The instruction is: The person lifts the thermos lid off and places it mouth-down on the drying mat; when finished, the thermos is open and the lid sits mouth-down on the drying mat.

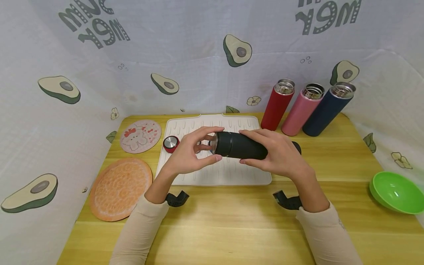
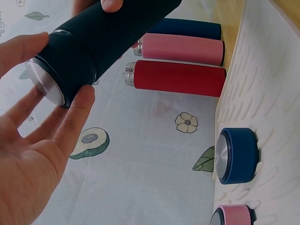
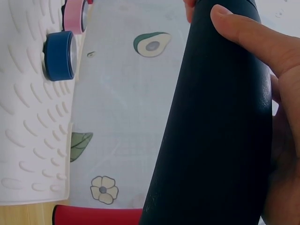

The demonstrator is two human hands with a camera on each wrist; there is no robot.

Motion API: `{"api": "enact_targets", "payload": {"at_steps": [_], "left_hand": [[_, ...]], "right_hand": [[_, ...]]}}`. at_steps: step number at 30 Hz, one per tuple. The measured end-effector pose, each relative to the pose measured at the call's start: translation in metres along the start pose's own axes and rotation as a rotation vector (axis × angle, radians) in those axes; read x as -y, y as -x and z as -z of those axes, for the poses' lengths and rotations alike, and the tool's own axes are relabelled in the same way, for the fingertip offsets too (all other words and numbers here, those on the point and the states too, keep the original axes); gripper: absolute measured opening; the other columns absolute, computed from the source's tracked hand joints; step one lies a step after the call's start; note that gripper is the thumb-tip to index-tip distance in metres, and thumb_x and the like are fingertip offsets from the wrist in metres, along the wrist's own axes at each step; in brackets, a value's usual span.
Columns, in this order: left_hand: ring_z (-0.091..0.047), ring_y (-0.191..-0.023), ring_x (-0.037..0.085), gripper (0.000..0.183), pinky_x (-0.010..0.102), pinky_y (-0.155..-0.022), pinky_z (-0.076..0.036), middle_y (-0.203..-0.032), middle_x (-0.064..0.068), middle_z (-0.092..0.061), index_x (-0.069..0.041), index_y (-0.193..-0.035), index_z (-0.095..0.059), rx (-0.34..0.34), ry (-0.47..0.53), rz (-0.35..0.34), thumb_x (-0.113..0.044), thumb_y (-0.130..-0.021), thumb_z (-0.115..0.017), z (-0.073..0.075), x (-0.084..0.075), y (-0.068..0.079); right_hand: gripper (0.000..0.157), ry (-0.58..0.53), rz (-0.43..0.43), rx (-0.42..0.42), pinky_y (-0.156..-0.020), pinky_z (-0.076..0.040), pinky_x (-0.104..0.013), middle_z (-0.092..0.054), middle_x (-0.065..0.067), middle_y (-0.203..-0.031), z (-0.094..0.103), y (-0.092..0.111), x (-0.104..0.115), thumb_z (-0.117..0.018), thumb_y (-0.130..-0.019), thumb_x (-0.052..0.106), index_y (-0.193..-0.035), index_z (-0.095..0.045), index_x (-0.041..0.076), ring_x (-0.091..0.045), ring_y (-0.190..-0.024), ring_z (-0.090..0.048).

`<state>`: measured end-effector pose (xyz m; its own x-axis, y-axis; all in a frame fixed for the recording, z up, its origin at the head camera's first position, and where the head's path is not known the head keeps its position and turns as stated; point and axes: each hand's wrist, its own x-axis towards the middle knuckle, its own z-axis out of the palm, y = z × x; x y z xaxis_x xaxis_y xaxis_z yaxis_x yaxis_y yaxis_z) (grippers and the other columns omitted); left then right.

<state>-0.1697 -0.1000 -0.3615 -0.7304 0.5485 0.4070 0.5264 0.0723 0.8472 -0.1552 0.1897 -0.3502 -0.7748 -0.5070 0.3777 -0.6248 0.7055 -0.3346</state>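
Note:
A black thermos bottle point(image 1: 248, 146) lies sideways in the air over the white ribbed mat point(image 1: 215, 178), its lid point(image 2: 70, 65) toward the left. Thumb and fingertips of my left hand point(image 1: 190, 151) pinch that lid, which has a silver metal top point(image 2: 45, 83). The bottle's body is gripped by my right hand point(image 1: 276, 152), thumb on the near side and fingers over the far side. On the mat stand a red lid point(image 1: 170, 144), a blue lid point(image 2: 241, 155) and a pink lid point(image 2: 236, 215); my left hand mostly hides the last two in the head view.
Lidless red point(image 1: 277, 106), pink point(image 1: 302, 112) and navy point(image 1: 328, 110) bottles stand at the back right. A green bowl point(image 1: 395, 191) sits at the right edge. At left lie a round pink mat point(image 1: 140, 136) and an orange one point(image 1: 120, 189). Patterned cloth point(image 1: 198, 59) hangs behind the table.

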Motion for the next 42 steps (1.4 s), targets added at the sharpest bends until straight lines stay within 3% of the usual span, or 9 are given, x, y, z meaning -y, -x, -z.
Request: {"api": "enact_targets", "payload": {"at_steps": [8,13,16,21,26,34,42], "left_hand": [[-0.074,-0.089,0.016,0.050,0.031,-0.083,-0.064,-0.117,0.004,-0.069,-0.017,-0.137,-0.063,-0.087,-0.055,0.159,-0.021,-0.090,-0.081,-0.0012,-0.0007,0.0010],[-0.075,-0.089,0.016,0.045,0.031,-0.082,-0.064,-0.111,0.004,-0.071,-0.021,-0.133,-0.064,-0.098,-0.085,0.220,-0.029,-0.091,-0.079,-0.0021,-0.0006,0.0004],[-0.072,-0.102,0.017,0.058,0.031,-0.090,-0.062,-0.128,0.002,-0.066,-0.025,-0.142,-0.057,-0.063,-0.070,0.198,-0.025,-0.089,-0.082,-0.0015,0.0004,0.0003],[-0.056,-0.132,0.020,0.085,0.033,-0.107,-0.054,-0.153,-0.001,-0.048,-0.023,-0.153,-0.045,0.027,-0.078,0.033,-0.017,-0.081,-0.089,0.0005,0.0025,0.0000],[-0.047,-0.142,0.019,0.077,0.035,-0.107,-0.054,-0.158,0.002,-0.042,-0.016,-0.150,-0.049,0.087,-0.106,-0.087,-0.008,-0.082,-0.086,0.0010,0.0023,-0.0010],[-0.049,-0.141,0.020,0.066,0.035,-0.104,-0.056,-0.156,0.005,-0.045,-0.012,-0.145,-0.055,0.089,-0.066,-0.098,0.010,-0.085,-0.074,0.0000,0.0021,-0.0007],[-0.060,-0.123,0.019,0.069,0.032,-0.095,-0.061,-0.147,0.002,-0.055,-0.014,-0.146,-0.055,0.050,-0.057,-0.037,0.001,-0.084,-0.079,-0.0001,0.0046,-0.0005]], "right_hand": [[0.083,0.008,0.017,-0.006,-0.075,-0.060,-0.040,-0.070,-0.009,-0.122,-0.0005,-0.0012,0.0008,-0.093,-0.071,0.045,-0.144,-0.061,0.024,-0.024,-0.096,-0.065],[0.082,0.014,0.028,-0.004,-0.075,-0.061,-0.041,-0.070,-0.010,-0.123,-0.0007,-0.0014,0.0011,-0.093,-0.071,0.045,-0.144,-0.061,0.022,-0.025,-0.098,-0.065],[0.082,0.023,0.024,-0.009,-0.075,-0.061,-0.041,-0.070,-0.010,-0.123,-0.0008,-0.0010,0.0008,-0.093,-0.071,0.045,-0.143,-0.062,0.023,-0.025,-0.097,-0.065],[0.083,0.029,0.020,-0.014,-0.074,-0.060,-0.040,-0.070,-0.010,-0.121,-0.0004,-0.0003,-0.0001,-0.094,-0.070,0.046,-0.143,-0.062,0.024,-0.025,-0.094,-0.065],[0.083,0.021,0.014,-0.006,-0.074,-0.061,-0.040,-0.071,-0.010,-0.118,0.0005,0.0004,-0.0007,-0.093,-0.069,0.047,-0.142,-0.063,0.023,-0.025,-0.093,-0.065],[0.082,0.017,0.034,-0.014,-0.073,-0.060,-0.039,-0.072,-0.009,-0.117,-0.0006,-0.0004,-0.0021,-0.094,-0.069,0.047,-0.141,-0.064,0.022,-0.024,-0.091,-0.066],[0.082,0.008,0.030,-0.012,-0.073,-0.060,-0.039,-0.071,-0.009,-0.118,-0.0009,-0.0003,-0.0022,-0.094,-0.069,0.046,-0.141,-0.064,0.022,-0.024,-0.092,-0.065]]}}
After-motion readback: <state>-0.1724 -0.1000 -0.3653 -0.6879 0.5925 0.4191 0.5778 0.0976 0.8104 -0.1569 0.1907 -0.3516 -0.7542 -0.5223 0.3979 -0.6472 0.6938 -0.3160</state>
